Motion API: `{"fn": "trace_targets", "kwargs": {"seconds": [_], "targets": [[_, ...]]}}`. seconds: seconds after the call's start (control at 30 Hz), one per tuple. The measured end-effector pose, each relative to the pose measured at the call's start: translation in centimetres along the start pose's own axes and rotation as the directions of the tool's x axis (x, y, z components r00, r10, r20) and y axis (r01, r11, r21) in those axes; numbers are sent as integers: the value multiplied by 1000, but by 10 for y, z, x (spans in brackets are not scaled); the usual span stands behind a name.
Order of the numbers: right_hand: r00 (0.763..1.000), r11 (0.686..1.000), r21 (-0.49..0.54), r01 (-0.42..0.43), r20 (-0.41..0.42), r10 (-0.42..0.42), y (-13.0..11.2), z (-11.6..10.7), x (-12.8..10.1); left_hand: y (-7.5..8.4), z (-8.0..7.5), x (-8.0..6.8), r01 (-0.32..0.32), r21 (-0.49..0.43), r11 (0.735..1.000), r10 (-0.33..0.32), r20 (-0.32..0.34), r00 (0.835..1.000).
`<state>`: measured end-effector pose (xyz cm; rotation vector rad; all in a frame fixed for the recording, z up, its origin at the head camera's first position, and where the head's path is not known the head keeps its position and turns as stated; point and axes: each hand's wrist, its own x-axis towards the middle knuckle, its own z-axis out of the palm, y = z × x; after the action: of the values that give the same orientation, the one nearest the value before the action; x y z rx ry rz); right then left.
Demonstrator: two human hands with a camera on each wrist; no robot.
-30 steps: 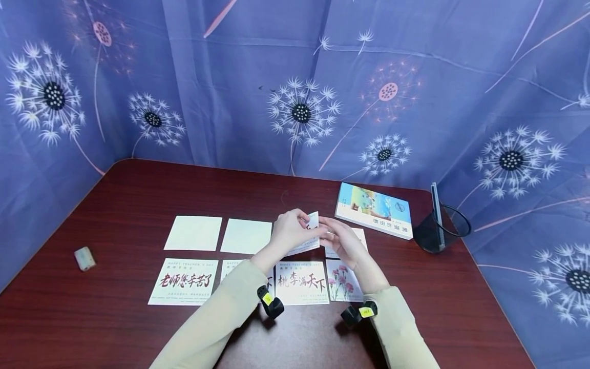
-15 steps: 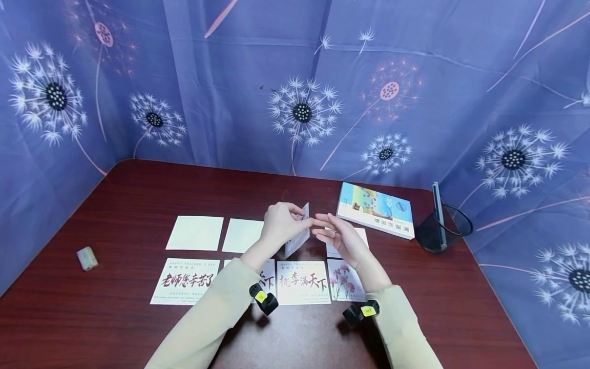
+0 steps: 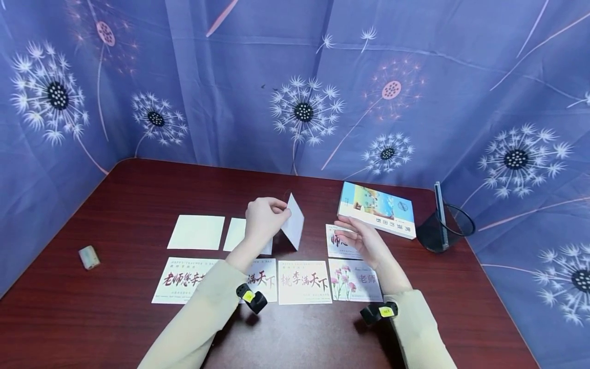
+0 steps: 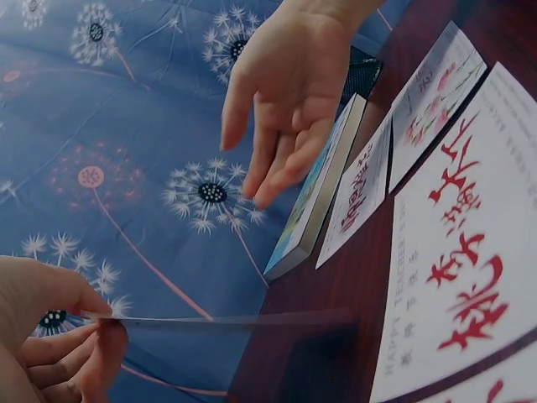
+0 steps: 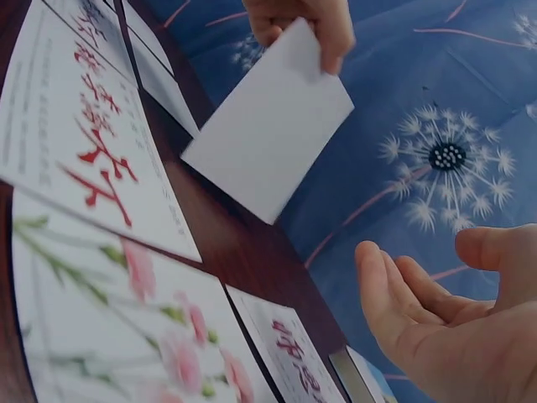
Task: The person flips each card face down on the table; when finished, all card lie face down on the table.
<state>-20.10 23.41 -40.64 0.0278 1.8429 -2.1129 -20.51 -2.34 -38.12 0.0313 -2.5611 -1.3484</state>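
Observation:
My left hand point(image 3: 267, 218) pinches a white card point(image 3: 294, 223) by its upper edge and holds it steeply tilted over the back row. In the right wrist view the card's blank face point(image 5: 277, 126) shows. Relaxed fingers and nothing held mark my right hand point(image 3: 364, 241), which hovers by a card with red calligraphy point(image 3: 340, 250) at the back right and partly covers it. Along the front lie calligraphy cards point(image 3: 304, 282) and a pink-flower card point(image 3: 355, 279). Blank-faced cards point(image 3: 195, 232) lie at the back left, one partly behind my left hand.
A book point(image 3: 375, 207) with a colourful cover lies behind my right hand. Beside it a black mesh pen holder point(image 3: 444, 230) holds a slim upright item. A small whitish block like an eraser point(image 3: 89, 257) sits far left on the dark red table point(image 3: 124, 220).
My left hand has moved left with the card, turning its printed side away so the blank side shows. The right hand has come off the card and drawn back to the right.

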Motion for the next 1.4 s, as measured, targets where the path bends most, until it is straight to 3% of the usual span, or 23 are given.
{"fn": "trace_targets", "kwargs": {"seconds": [0.33,0.5,0.67,0.83,1.1,1.23,1.3,1.4], "targets": [[999,1000,-13,-11,-41,10,-4,-18,-9,-25,9,-3,52,-13,999,-52,33,998],[1000,1000,10,-3,-26,3,-5,-24,-9,-39,19,-6,72,39,997,-74,58,996],[1000,1000,31,3,-28,-2,-5,-27,-8,-44,22,-9,133,74,988,-140,101,985],[1000,1000,31,4,-24,-3,-4,-30,-8,-47,24,-12,156,74,985,-165,138,977],[999,1000,21,15,-30,-14,-8,-34,-9,-50,23,-10,125,97,987,-137,122,983],[1000,1000,-5,15,-7,-15,-12,-42,-12,-43,31,-8,71,2,997,-70,164,984],[1000,1000,-17,8,6,-8,-13,-47,-13,-37,39,-8,59,-70,996,-42,228,973],[1000,999,-33,2,23,-1,-13,-57,-14,-26,53,-11,69,-153,986,-14,338,941]]}}
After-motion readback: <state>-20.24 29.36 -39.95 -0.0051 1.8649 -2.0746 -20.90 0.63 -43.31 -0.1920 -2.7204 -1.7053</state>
